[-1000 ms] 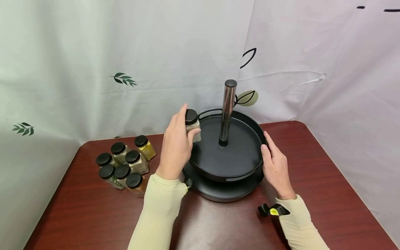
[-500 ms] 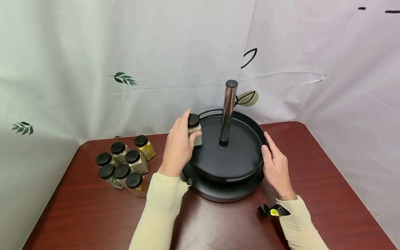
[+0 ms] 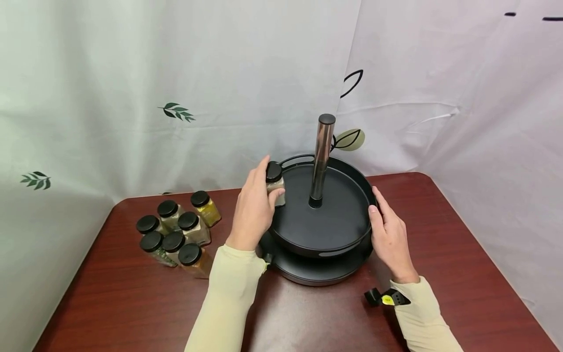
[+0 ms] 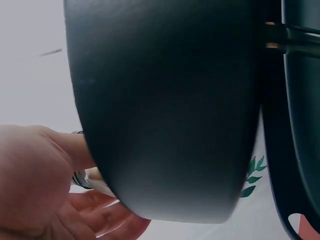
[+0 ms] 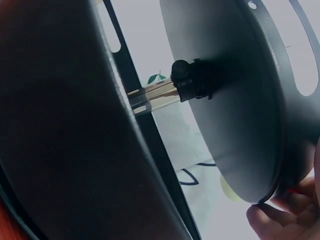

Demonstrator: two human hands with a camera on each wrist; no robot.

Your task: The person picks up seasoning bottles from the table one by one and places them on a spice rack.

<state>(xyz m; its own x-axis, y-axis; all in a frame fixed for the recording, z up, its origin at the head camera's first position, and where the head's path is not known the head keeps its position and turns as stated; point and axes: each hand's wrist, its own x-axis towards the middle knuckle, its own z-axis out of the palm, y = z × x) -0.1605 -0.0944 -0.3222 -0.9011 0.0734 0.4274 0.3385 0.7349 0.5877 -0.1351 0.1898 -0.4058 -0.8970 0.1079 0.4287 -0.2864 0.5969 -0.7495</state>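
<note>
My left hand [image 3: 251, 212] grips a spice jar [image 3: 275, 187] with a black lid and pale contents. It holds the jar upright just inside the left rim of the upper tier [image 3: 330, 227] of a black two-tier lazy Susan. A shiny metal post [image 3: 322, 164] rises from that tier's middle. On the right side, my right hand [image 3: 390, 237] holds the upper rim; in the right wrist view its fingers [image 5: 270, 220] curl at the tier's edge. Beneath lies the wider-looking lower tier [image 3: 314, 277]. The left wrist view shows the jar [image 4: 95, 180] largely hidden behind a tier.
Several black-lidded spice jars [image 3: 189, 222] stand clustered on the left of the reddish-brown table [image 3: 140, 313]. One yellow jar [image 3: 206, 209] is at the back of the group. A pale curtain [image 3: 246, 88] with leaf prints hangs behind the table.
My left hand has brought the jar slightly right and down toward the upper tier, with hardly any motion in the last half second. My right hand stays on the rim.
</note>
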